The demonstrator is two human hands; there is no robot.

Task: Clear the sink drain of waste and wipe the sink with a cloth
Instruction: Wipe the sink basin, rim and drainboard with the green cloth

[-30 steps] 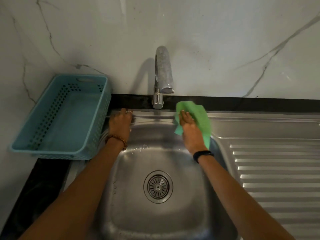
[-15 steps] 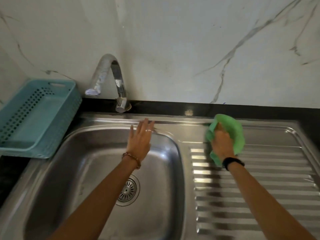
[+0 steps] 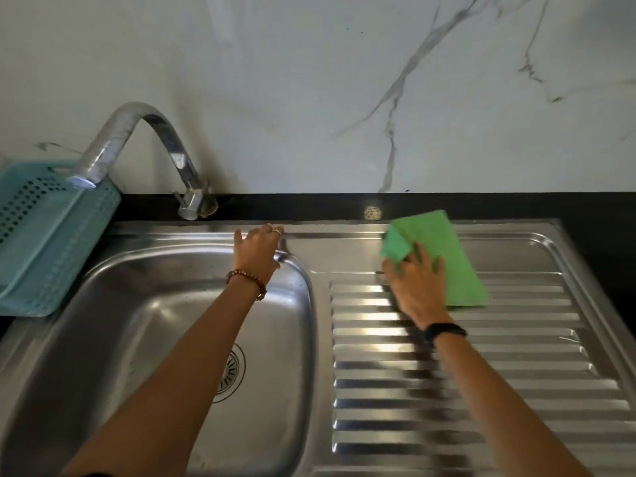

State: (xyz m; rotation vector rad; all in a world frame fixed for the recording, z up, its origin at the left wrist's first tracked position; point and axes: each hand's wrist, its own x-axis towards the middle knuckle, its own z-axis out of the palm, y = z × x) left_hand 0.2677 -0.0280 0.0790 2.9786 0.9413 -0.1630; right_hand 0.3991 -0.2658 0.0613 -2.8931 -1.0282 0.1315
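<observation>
Person wiping a steel sink's draining board with a green cloth.
The right hand (image 3: 414, 285), fingers spread, has flattened the cloth (image 3: 444, 256) onto the draining board (image 3: 464, 390); the open left hand (image 3: 256, 249) now rests on the basin rim (image 3: 192, 251).

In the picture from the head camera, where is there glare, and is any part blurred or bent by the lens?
Head view: bright glare lies on the ridges of the drainboard and in the sink basin; the right hand on the green cloth and its forearm are smeared by motion; the left hand is sharper; the wide lens curves the sink's edges; the faucet throws a soft shadow on the wall.
</observation>
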